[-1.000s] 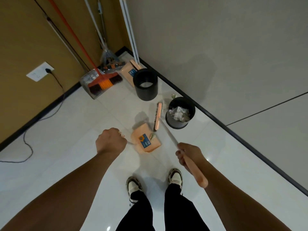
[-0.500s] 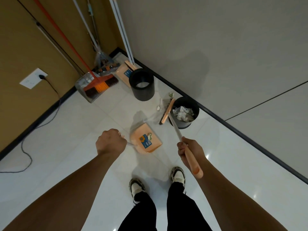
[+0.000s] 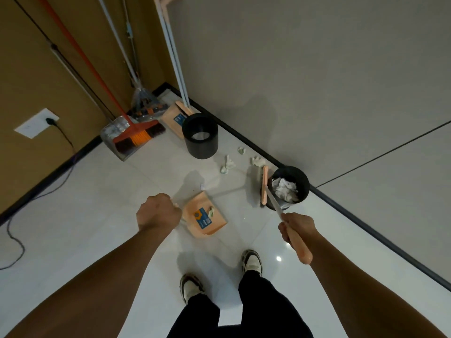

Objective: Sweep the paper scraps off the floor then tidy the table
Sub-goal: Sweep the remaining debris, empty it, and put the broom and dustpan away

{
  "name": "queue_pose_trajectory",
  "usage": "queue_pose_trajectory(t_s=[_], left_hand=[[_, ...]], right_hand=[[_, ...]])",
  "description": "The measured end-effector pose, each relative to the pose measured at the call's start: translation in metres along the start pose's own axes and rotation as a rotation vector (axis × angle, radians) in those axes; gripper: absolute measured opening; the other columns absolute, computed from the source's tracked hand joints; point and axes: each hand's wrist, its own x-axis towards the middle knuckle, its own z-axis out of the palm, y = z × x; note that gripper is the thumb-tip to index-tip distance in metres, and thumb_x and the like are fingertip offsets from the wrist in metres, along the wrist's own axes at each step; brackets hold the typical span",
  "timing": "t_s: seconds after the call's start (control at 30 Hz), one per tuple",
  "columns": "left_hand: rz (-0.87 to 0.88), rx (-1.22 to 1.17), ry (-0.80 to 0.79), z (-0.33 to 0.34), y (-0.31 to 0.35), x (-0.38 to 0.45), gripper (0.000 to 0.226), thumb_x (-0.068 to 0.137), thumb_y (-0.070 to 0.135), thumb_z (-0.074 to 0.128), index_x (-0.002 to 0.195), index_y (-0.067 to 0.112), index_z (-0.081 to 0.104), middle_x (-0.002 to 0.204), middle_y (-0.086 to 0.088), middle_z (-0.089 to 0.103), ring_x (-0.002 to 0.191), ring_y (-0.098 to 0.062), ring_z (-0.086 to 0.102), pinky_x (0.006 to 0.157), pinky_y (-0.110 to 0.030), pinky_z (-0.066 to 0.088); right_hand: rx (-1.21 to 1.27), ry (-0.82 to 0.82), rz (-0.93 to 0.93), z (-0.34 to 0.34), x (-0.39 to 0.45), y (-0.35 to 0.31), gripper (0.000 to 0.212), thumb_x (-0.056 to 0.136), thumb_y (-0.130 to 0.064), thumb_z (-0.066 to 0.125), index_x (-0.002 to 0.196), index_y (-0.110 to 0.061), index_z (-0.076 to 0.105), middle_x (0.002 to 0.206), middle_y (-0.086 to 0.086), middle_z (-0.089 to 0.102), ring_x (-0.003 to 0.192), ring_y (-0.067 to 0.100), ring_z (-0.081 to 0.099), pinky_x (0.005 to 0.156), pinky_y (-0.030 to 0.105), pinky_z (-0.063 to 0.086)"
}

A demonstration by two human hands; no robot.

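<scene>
The right hand (image 3: 296,226) grasps the broom (image 3: 264,185) handle, its head beside the paper-filled bin (image 3: 289,186). The left hand (image 3: 158,212) grips the dustpan (image 3: 205,218) handle. Paper scraps (image 3: 228,163) lie on the floor (image 3: 97,203).

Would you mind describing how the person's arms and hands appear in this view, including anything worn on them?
Both forearms are bare from the frame's lower edge to the wrists, with no sleeves in view. The left hand and right hand wear no gloves; no watch, ring or bracelet is visible. Below are dark trousers and light, dark-trimmed sneakers.
</scene>
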Motion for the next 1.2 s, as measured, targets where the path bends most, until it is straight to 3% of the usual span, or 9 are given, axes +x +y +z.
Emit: queue_pose_trajectory(t_s=[0.1, 0.27, 0.37, 0.5, 0.6, 0.73, 1.0, 1.13, 1.2], left_hand=[[0.013, -0.008, -0.001, 0.0, 0.008, 0.005, 0.017, 0.082, 0.03, 0.057, 0.085, 0.015, 0.065, 0.09, -0.009, 0.067, 0.083, -0.031, 0.065, 0.07, -0.03, 0.051], [-0.064, -0.046, 0.004, 0.002, 0.047, 0.019, 0.015, 0.085, 0.029, 0.056, 0.077, 0.017, 0.062, 0.083, -0.005, 0.063, 0.081, -0.03, 0.064, 0.066, -0.026, 0.044], [-0.095, -0.039, 0.004, 0.009, 0.074, 0.025, 0.014, 0.085, 0.027, 0.053, 0.077, 0.018, 0.06, 0.074, -0.001, 0.055, 0.065, -0.021, 0.054, 0.061, -0.025, 0.04], [-0.119, -0.007, -0.044, 0.026, 0.098, 0.033, 0.008, 0.083, 0.024, 0.052, 0.076, 0.022, 0.054, 0.074, 0.002, 0.054, 0.065, -0.019, 0.052, 0.061, -0.025, 0.04], [-0.121, -0.021, -0.055, 0.03, 0.106, 0.036, 0.006, 0.082, 0.023, 0.053, 0.078, 0.02, 0.057, 0.08, 0.0, 0.059, 0.075, -0.025, 0.059, 0.064, -0.025, 0.043], [-0.192, -0.025, -0.106, 0.012, 0.104, 0.032, 0.008, 0.08, 0.023, 0.052, 0.076, 0.02, 0.058, 0.075, 0.002, 0.056, 0.068, -0.021, 0.055, 0.063, -0.026, 0.045], [-0.234, -0.045, -0.047, -0.023, 0.071, 0.026, 0.016, 0.081, 0.033, 0.056, 0.078, 0.018, 0.062, 0.08, 0.0, 0.06, 0.071, -0.022, 0.055, 0.066, -0.026, 0.045], [-0.322, -0.024, -0.026, -0.022, 0.043, 0.012, 0.019, 0.083, 0.034, 0.054, 0.073, 0.019, 0.062, 0.072, 0.002, 0.058, 0.067, -0.021, 0.057, 0.061, -0.027, 0.045], [-0.408, -0.038, 0.002, -0.021, 0.029, 0.007, 0.019, 0.083, 0.034, 0.055, 0.072, 0.019, 0.062, 0.069, 0.002, 0.057, 0.065, -0.02, 0.056, 0.059, -0.027, 0.044]], right_hand=[[-0.067, -0.027, -0.012, 0.011, 0.013, -0.026, 0.001, 0.092, -0.002, 0.055, 0.093, -0.003, 0.056, 0.076, 0.014, 0.054, 0.039, 0.014, 0.051, 0.037, 0.017, 0.043], [-0.284, -0.047, -0.127, 0.043, 0.061, -0.088, 0.02, 0.091, 0.0, 0.056, 0.076, -0.009, 0.05, 0.07, 0.007, 0.053, 0.051, 0.015, 0.054, 0.039, 0.018, 0.047], [-0.449, -0.064, -0.153, 0.052, 0.086, -0.124, 0.024, 0.094, -0.002, 0.054, 0.073, -0.011, 0.048, 0.069, 0.005, 0.051, 0.04, 0.011, 0.055, 0.032, 0.015, 0.041], [-0.608, -0.078, -0.157, 0.061, 0.118, -0.143, 0.024, 0.094, -0.002, 0.052, 0.073, -0.011, 0.047, 0.069, 0.007, 0.051, 0.051, 0.015, 0.05, 0.032, 0.015, 0.039], [-0.622, -0.097, -0.106, 0.066, 0.128, -0.139, 0.012, 0.093, 0.0, 0.052, 0.082, -0.004, 0.055, 0.068, 0.012, 0.055, 0.048, 0.019, 0.053, 0.038, 0.021, 0.043], [-0.498, -0.197, 0.039, 0.06, 0.111, -0.14, 0.011, 0.092, 0.0, 0.058, 0.084, -0.005, 0.051, 0.07, 0.011, 0.052, 0.049, 0.018, 0.051, 0.036, 0.019, 0.042], [-0.673, -0.198, -0.153, 0.064, 0.079, -0.156, 0.021, 0.093, -0.004, 0.057, 0.074, -0.01, 0.052, 0.069, 0.008, 0.055, 0.053, 0.016, 0.054, 0.046, 0.024, 0.046], [-0.769, -0.082, -0.242, 0.076, 0.091, -0.176, 0.017, 0.098, -0.008, 0.053, 0.099, 0.007, 0.062, 0.064, 0.009, 0.053, 0.05, 0.018, 0.05, 0.033, 0.017, 0.039], [-0.758, -0.09, -0.242, 0.088, 0.104, -0.183, 0.024, 0.099, -0.01, 0.053, 0.113, 0.006, 0.062, 0.07, 0.009, 0.057, 0.058, 0.019, 0.056, 0.041, 0.016, 0.044]])
